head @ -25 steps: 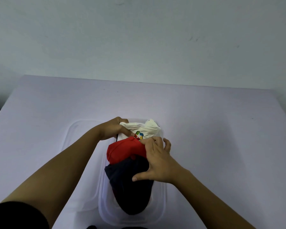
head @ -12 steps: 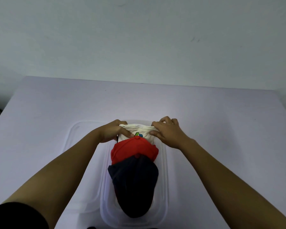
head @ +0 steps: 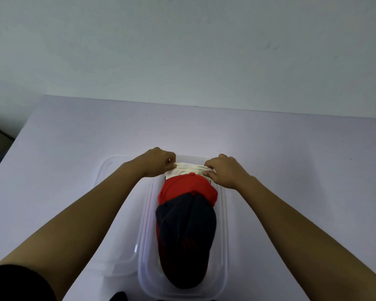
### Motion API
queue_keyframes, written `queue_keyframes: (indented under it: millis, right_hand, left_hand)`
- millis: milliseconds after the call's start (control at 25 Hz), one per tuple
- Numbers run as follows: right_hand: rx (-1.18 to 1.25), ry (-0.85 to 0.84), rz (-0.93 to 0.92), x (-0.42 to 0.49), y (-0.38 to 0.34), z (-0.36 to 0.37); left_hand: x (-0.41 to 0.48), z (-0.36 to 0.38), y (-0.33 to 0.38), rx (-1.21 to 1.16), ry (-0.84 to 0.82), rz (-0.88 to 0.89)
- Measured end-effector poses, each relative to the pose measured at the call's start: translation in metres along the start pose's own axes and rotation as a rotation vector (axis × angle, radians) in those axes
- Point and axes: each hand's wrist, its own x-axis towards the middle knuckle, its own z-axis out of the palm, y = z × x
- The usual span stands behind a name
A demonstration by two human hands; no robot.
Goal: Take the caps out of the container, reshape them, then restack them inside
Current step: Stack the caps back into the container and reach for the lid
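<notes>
A clear plastic container (head: 223, 246) lies lengthwise on the table in front of me. Three caps are stacked inside it: a dark navy cap (head: 185, 240) nearest me, a red cap (head: 186, 186) behind it, and a white cap (head: 190, 170) at the far end, mostly hidden by the red one. My left hand (head: 159, 164) grips the white cap's left edge. My right hand (head: 224, 172) grips its right edge. Both hands press the white cap down into the far end of the container.
The container's clear lid (head: 115, 213) lies flat on the table to the left, partly under my left forearm. The pale table (head: 291, 161) extends to a far edge below a plain wall. A dark object (head: 118, 296) shows at the bottom edge.
My right hand left the navy cap and moved to the white cap's right edge. Both hands pushed the white cap lower, so its logo is now hidden behind the red cap.
</notes>
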Motion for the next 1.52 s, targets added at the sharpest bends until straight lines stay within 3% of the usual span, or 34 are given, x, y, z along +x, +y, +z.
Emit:
queue_keyframes:
  millis: [240, 440, 640, 800, 960, 1080, 1160, 1280, 1360, 1440, 1520]
  right_hand:
    - [-0.165, -0.073, 0.08, 0.017, -0.009, 0.0]
    - [0.01, -0.07, 0.142, 0.012, -0.005, -0.006]
    - [0.315, 0.219, 0.199, -0.025, -0.022, -0.008]
    - [0.332, -0.072, 0.185, -0.048, -0.034, 0.003]
    - [0.366, 0.08, 0.172, -0.029, -0.05, 0.012]
    - [0.414, 0.052, 0.277, -0.024, -0.05, 0.019]
    - [0.447, 0.131, 0.293, -0.035, -0.047, 0.017]
    - [0.643, 0.358, 0.09, -0.075, -0.055, 0.021]
    - [0.672, 0.263, -0.026, -0.102, -0.066, 0.034]
    - [0.611, 0.132, -0.006, -0.118, -0.077, 0.056]
    - [0.556, 0.164, 0.063, -0.123, -0.088, 0.075]
  left_hand:
    - [0.008, 0.014, 0.013, 0.245, 0.05, -0.141]
    - [0.005, 0.014, 0.009, -0.058, 0.043, -0.137]
    - [-0.027, 0.017, 0.021, -0.287, 0.419, -0.117]
    - [-0.048, 0.035, 0.018, -0.226, 0.149, -0.053]
    - [-0.044, 0.045, 0.006, -0.1, 0.16, -0.213]
    - [-0.042, 0.047, 0.015, 0.057, 0.188, -0.219]
    - [-0.052, 0.044, 0.027, -0.068, 0.341, -0.168]
    - [-0.087, 0.045, 0.041, -0.298, 0.503, -0.14]
    - [-0.109, 0.055, 0.05, -0.281, 0.352, -0.128]
    - [-0.117, 0.075, 0.059, -0.235, 0.175, -0.091]
    - [-0.114, 0.095, 0.069, -0.29, 0.162, -0.085]
